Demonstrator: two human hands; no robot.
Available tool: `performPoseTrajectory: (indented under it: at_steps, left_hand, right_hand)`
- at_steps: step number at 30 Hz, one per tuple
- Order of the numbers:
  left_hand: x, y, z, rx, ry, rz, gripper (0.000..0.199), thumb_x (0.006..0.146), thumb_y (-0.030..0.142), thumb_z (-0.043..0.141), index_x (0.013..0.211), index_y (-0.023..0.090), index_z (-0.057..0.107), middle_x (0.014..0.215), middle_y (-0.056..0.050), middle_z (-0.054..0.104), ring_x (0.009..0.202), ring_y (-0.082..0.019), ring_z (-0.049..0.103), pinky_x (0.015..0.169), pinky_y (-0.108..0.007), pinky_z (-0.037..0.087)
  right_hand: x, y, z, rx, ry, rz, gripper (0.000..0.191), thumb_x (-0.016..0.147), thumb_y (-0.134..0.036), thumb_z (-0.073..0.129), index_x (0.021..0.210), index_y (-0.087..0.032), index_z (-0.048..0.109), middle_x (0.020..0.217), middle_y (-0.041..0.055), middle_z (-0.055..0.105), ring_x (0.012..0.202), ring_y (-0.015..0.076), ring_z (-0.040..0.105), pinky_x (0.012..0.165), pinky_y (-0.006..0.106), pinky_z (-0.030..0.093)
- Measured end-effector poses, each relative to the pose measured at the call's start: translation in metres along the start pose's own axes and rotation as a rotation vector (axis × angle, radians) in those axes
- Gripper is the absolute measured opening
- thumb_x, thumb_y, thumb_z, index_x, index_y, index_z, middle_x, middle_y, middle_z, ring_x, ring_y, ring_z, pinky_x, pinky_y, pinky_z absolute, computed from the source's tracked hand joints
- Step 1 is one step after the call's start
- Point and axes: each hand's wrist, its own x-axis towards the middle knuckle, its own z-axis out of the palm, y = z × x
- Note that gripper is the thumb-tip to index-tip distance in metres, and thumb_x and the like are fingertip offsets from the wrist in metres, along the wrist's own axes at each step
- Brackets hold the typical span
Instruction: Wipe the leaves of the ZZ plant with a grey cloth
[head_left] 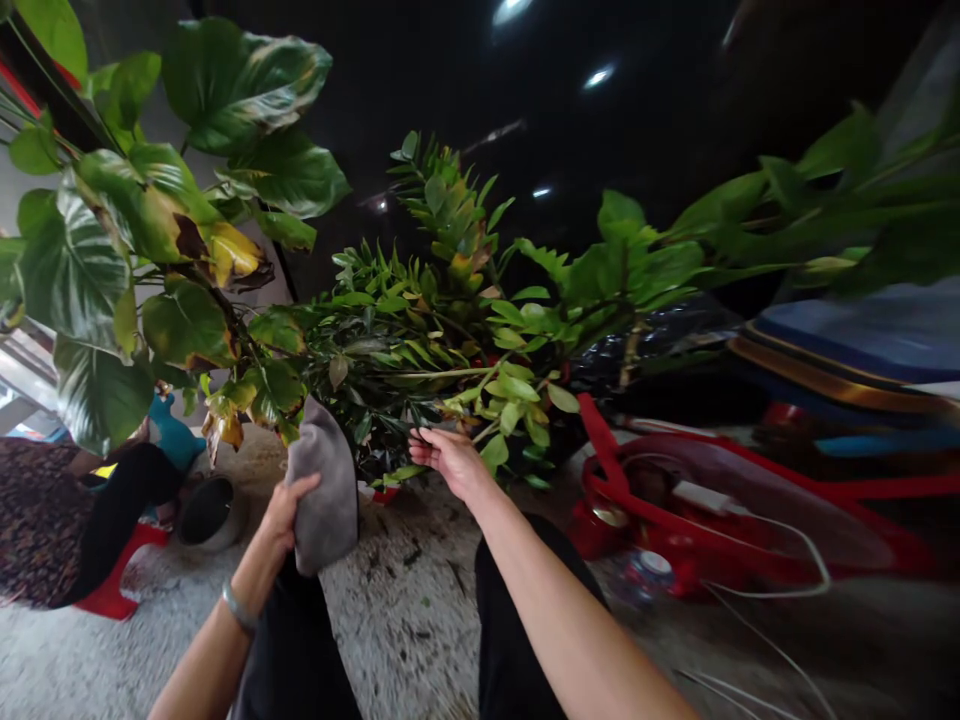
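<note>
At the left edge, a seated person [41, 520] in a speckled garment and black legwear shows in part, above a red stool [124, 570]. Over them leans a large-leaved plant [79, 265], its broad green leaves patched yellow and brown, and below it a round dark pot [212, 515] stands on the rough grey floor [420, 620]. Near the middle, just right of the pot, the left hand [283, 510] grips a grey cloth [328, 490], thumb across its face, the rest of the cloth standing up and hanging down beyond the fingers (a silvery bangle [238, 608] circles that wrist). To its right, the right hand [454, 462] reaches to the near side of a bushy plant [517, 385], palm turned up and fingers bent together at the dark leaves; whether they pinch one I cannot tell. Farther right lies a red frame [787, 565] with a white adapter [701, 497] and a white cable [825, 565], a clear container [649, 572] beside its near side. At the far right, blurred blue padding [862, 330] shows a gold-brown edge.
</note>
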Motion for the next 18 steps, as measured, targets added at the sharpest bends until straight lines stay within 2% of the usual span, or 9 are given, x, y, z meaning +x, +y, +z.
performPoseTrajectory:
  at_steps: [2,3,6,9,11,13,15,18]
  left_hand:
    - [-0.025,-0.012,-0.016,-0.01,-0.061,-0.026,0.037,0.057,0.027,0.094,0.086,0.011,0.077,0.074,-0.01,0.08,0.061,-0.025,0.074,0.06,-0.033,0.061]
    - [-0.036,-0.008,-0.024,-0.037,-0.073,-0.021,0.038,0.057,0.027,0.093,0.087,0.012,0.077,0.076,-0.01,0.08,0.063,-0.026,0.075,0.062,-0.034,0.062]
    - [-0.051,0.037,-0.032,-0.179,-0.024,0.094,0.037,0.058,0.026,0.091,0.091,0.014,0.077,0.076,-0.008,0.08,0.065,-0.026,0.076,0.065,-0.034,0.063]
    - [-0.032,0.087,-0.013,-0.321,0.045,0.288,0.035,0.066,0.026,0.087,0.098,0.017,0.076,0.08,-0.006,0.081,0.071,-0.025,0.078,0.07,-0.032,0.064]
    - [-0.011,0.099,0.008,-0.342,0.059,0.312,0.035,0.071,0.025,0.084,0.103,0.017,0.075,0.082,-0.006,0.082,0.073,-0.024,0.078,0.074,-0.033,0.064]
    - [0.004,0.086,0.025,-0.293,0.06,0.243,0.035,0.072,0.023,0.083,0.105,0.015,0.074,0.079,-0.006,0.081,0.068,-0.024,0.077,0.074,-0.035,0.065]
    - [0.006,0.055,0.03,-0.194,0.028,0.127,0.036,0.069,0.022,0.085,0.102,0.012,0.073,0.076,-0.008,0.08,0.063,-0.024,0.076,0.069,-0.035,0.064]
    - [-0.012,0.012,0.012,-0.099,-0.093,-0.016,0.036,0.063,0.021,0.089,0.095,0.012,0.074,0.075,-0.009,0.08,0.061,-0.024,0.075,0.062,-0.033,0.063]
  right_hand:
    - [-0.001,-0.003,-0.003,-0.005,-0.002,0.004,0.004,0.079,-0.018,0.078,0.079,-0.014,0.08,0.067,0.008,0.079,0.052,0.0154,0.072,0.054,0.024,0.06]
    - [-0.001,-0.004,-0.004,-0.006,-0.003,0.006,0.004,0.079,-0.018,0.078,0.078,-0.014,0.08,0.067,0.008,0.079,0.052,0.0154,0.071,0.054,0.024,0.06]
    - [0.0,-0.007,-0.003,0.002,0.003,0.01,0.005,0.08,-0.017,0.076,0.076,-0.014,0.079,0.066,0.0081,0.078,0.053,0.0152,0.071,0.055,0.024,0.06]
    - [0.0,-0.007,0.004,0.019,-0.001,0.014,0.009,0.082,-0.015,0.073,0.076,-0.014,0.079,0.066,0.008,0.078,0.054,0.0146,0.071,0.055,0.023,0.061]
    - [0.0,-0.005,0.007,0.024,-0.006,0.014,0.009,0.083,-0.015,0.073,0.076,-0.014,0.078,0.066,0.008,0.078,0.054,0.0146,0.071,0.055,0.023,0.061]
    - [0.0,-0.002,0.009,0.021,-0.004,0.006,0.008,0.083,-0.015,0.074,0.076,-0.014,0.078,0.067,0.0079,0.078,0.054,0.0148,0.071,0.056,0.024,0.061]
    - [0.001,0.0,0.007,0.011,-0.001,-0.007,0.006,0.083,-0.017,0.075,0.078,-0.014,0.078,0.068,0.0079,0.079,0.054,0.015,0.072,0.056,0.024,0.061]
    - [0.002,0.001,-0.001,-0.01,0.0,-0.009,0.005,0.082,-0.019,0.077,0.079,-0.015,0.078,0.068,0.0077,0.078,0.054,0.0152,0.072,0.055,0.024,0.061]
